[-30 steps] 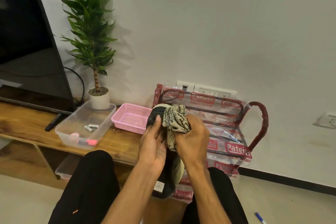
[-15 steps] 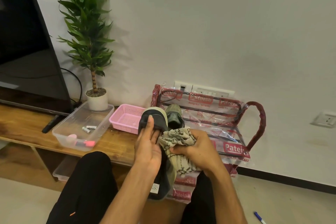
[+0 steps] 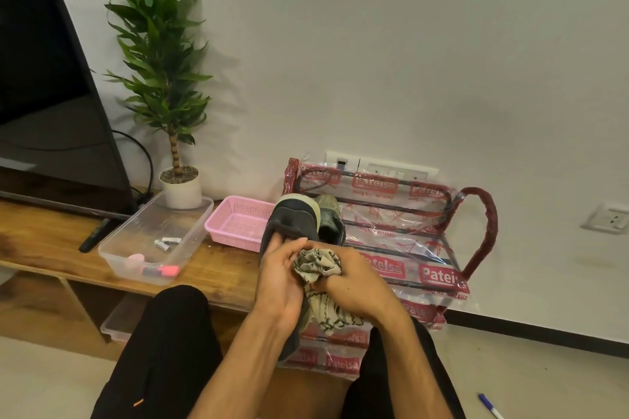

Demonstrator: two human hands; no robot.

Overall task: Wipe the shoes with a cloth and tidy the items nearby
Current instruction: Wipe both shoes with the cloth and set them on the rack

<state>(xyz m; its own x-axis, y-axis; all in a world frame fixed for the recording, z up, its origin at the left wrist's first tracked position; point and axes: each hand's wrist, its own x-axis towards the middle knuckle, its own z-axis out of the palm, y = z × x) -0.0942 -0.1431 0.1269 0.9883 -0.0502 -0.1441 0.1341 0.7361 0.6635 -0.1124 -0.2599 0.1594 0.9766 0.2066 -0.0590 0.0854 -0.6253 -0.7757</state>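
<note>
The left hand (image 3: 282, 279) grips a dark grey shoe with a pale rubber sole (image 3: 292, 219), fingers curled round its side, holding it toe-up above the lap; the right hand (image 3: 357, 286) clutches a bunched beige cloth with a black pattern (image 3: 316, 264), fingers closed round it, the wad lying against the shoe just beside the left hand's thumb; a second, olive-grey shoe (image 3: 328, 219) shows just behind the held one, by the red metal rack wrapped in printed clear plastic (image 3: 476, 231); on the wooden bench (image 3: 51, 248) stand a pink plastic basket (image 3: 238, 221) and a clear plastic tub (image 3: 153, 224) holding small batteries (image 3: 166, 242); a blue pen (image 3: 490, 406) lies on the floor.
</note>
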